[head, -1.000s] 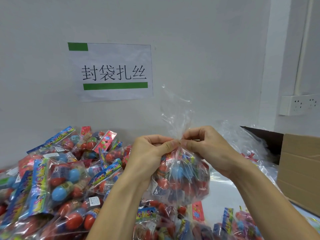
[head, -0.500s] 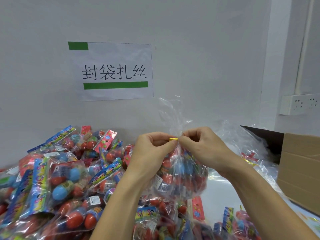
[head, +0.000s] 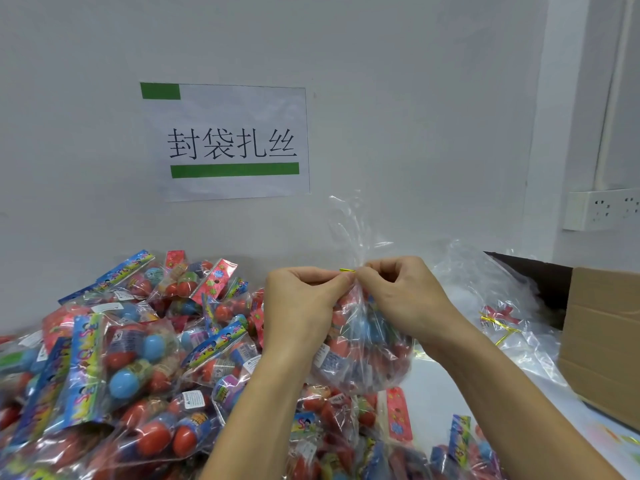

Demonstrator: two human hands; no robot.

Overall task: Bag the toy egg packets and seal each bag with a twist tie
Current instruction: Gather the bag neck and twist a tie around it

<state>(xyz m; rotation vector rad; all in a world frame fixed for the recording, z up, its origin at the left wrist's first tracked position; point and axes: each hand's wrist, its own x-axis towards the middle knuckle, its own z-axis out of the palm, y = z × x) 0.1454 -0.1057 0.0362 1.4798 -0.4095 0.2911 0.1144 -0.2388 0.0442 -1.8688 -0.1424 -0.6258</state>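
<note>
Up front, both hands meet at the gathered neck of a clear bag (head: 360, 355) filled with toy egg packets and held above the tabletop (head: 450, 403). The left hand (head: 304, 306) pinches one end of a gold twist tie (head: 347, 270) between curled fingers, and the right hand (head: 398, 296) pinches the bag's neck beside it; each grip is pressed together on what it holds. The bag's loose top fans upward in front of the wall. A heap of toy egg packets (head: 131, 348) crowds the left side and spills under the forearms. Behind the right wrist lie crumpled clear bags (head: 485, 282), with loose gold ties (head: 498, 327) on them. A cardboard box (head: 602, 341) stands at the right edge. A paper sign (head: 232, 143) and a wall socket (head: 602, 209) are fixed to the wall.
</note>
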